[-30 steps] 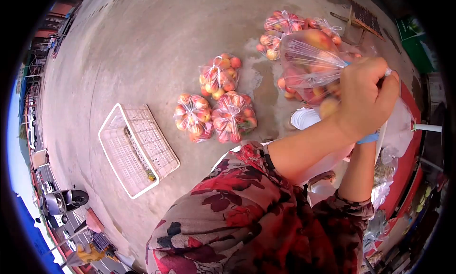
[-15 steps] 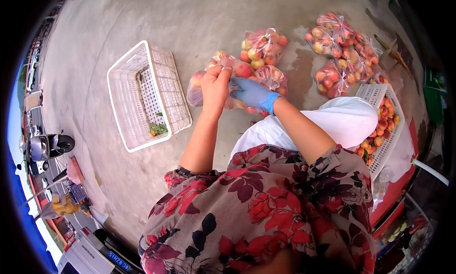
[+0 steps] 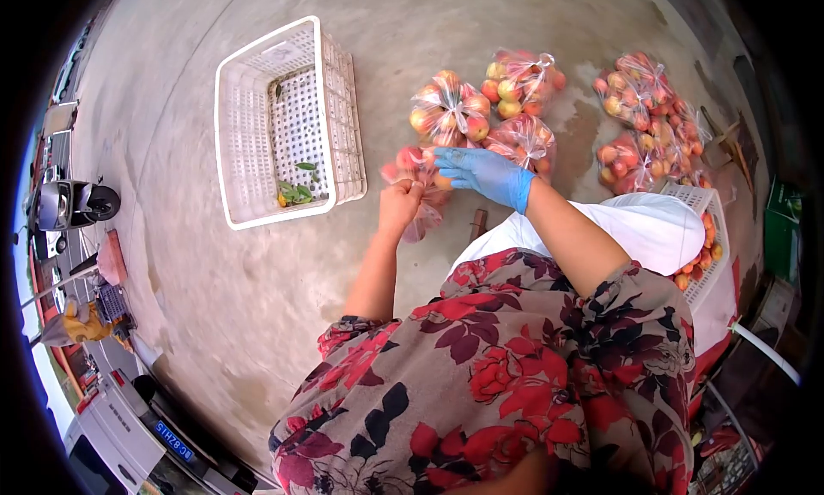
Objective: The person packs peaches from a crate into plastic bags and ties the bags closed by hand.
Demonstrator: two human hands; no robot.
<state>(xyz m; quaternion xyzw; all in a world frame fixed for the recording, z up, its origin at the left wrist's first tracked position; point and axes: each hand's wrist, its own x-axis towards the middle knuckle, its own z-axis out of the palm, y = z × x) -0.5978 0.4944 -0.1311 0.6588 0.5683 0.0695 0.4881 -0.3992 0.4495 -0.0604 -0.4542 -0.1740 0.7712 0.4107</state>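
My bare left hand [image 3: 401, 205] is closed on the thin plastic of a clear bag of red-yellow fruit [image 3: 410, 162], low over the concrete floor beside the white crate. Part of this bag hangs below the fingers. My right hand [image 3: 487, 173], in a blue glove, reaches over the bag's right side with its fingers stretched out; the contact underneath is hidden. Close by stand three tied bags of fruit: one just above the hands [image 3: 451, 109], one farther up [image 3: 524, 81], and one partly behind the glove [image 3: 525, 139].
An empty-looking white crate [image 3: 322, 126] with some green leaves inside stands left. Several more fruit bags [image 3: 639, 87] lie at right, near a crate of fruit [image 3: 719, 238] beside my white-clad leg [image 3: 601, 233]. A scooter [image 3: 73, 205] and a van [image 3: 129, 435] are farther left.
The large fruit bag has come from the right to the floor by the other bags. My gloved hand has moved off my left hand and straightened its fingers. The view has shifted.
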